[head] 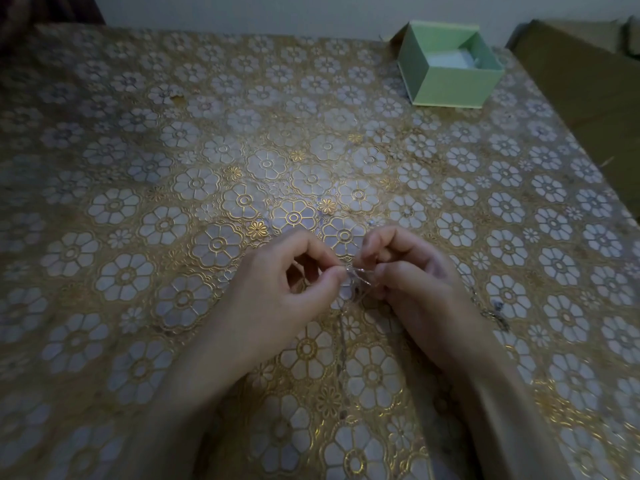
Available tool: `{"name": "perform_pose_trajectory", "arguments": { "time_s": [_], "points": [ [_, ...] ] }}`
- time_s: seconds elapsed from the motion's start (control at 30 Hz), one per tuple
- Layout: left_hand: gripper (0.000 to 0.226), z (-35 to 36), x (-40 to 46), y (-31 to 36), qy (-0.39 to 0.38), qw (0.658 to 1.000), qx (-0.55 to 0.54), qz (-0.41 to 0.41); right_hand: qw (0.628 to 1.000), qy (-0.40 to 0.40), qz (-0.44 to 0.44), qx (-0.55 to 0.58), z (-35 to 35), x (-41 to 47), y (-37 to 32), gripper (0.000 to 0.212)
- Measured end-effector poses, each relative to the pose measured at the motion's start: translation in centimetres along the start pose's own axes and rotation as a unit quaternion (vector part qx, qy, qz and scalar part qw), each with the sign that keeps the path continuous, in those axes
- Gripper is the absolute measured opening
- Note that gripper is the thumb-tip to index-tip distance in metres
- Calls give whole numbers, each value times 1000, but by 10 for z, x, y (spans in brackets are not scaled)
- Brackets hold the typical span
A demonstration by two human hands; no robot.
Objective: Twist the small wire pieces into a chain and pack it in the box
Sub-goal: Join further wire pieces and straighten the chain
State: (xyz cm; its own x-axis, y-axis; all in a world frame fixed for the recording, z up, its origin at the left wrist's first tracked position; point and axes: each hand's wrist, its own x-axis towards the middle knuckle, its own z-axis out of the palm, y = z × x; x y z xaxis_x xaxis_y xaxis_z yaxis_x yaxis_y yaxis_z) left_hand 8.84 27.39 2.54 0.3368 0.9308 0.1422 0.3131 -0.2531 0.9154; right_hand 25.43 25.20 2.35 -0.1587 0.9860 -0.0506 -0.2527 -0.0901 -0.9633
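A tabletop (173,168) under a gold floral cloth fills the head view. A pale green box (450,86) stands open near the far right corner, something white lying inside it. Brown cardboard (571,81) lies just past the right edge.

Toward the middle of the near edge, the left hand (277,289) and the right hand (412,275) meet above the cloth. Each hand pinches the silver wire piece (356,271) between thumb and curled fingers, the two pinches almost touching. A thin strand, probably the finished chain (341,337), trails from the pinch toward the near edge. A few small dark bits (495,315), possibly loose wire pieces, lie on the cloth beside the right wrist; they are too blurred to identify.

The step appears to be the twisting of a link, with packing not yet begun. Risks, as judged: the fine wire may slip from the fingertips and vanish against the busy pattern; over-twisting may snap it; dim light may hide an unclosed link, which would part when the chain is lifted across to the box.
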Motion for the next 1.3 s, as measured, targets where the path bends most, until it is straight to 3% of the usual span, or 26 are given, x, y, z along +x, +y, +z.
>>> {"name": "perform_pose_trajectory", "arguments": {
  "time_s": [0.23, 0.37, 0.57, 0.83, 0.97, 1.1, 1.2, 1.3],
  "points": [
    [12, 4, -1, -1, -13, 998, 55, 9, 1000, 16, -24, 5, 3, 1, 1, 5],
    [12, 3, -1, -3, -12, 996, 84, 29, 999, 27, -6, 35, 6, 1, 3, 15],
    [17, -4, 1, -2, -4, 999, 31, 9, 994, 31, -2, 105, 9, 1, 0, 9],
    [25, -6, 1, 11, -20, 995, -86, -36, 983, -11, -9, 181, 6, 4, 3, 20],
    [15, -1, 0, 10, -10, 997, -61, -50, 978, -36, -6, 204, 5, 4, 4, 22],
    [23, 3, -1, 5, -5, 999, -7, -39, 983, -7, -13, 182, 7, 3, 2, 15],
    [15, 2, -2, 9, 7, 996, -70, -56, 984, -1, -8, 178, 7, 3, 2, 15],
    [10, 2, 0, 13, 22, 974, -200, -101, 985, 4, -4, 172, 8, 3, 3, 15]
  ]
}}
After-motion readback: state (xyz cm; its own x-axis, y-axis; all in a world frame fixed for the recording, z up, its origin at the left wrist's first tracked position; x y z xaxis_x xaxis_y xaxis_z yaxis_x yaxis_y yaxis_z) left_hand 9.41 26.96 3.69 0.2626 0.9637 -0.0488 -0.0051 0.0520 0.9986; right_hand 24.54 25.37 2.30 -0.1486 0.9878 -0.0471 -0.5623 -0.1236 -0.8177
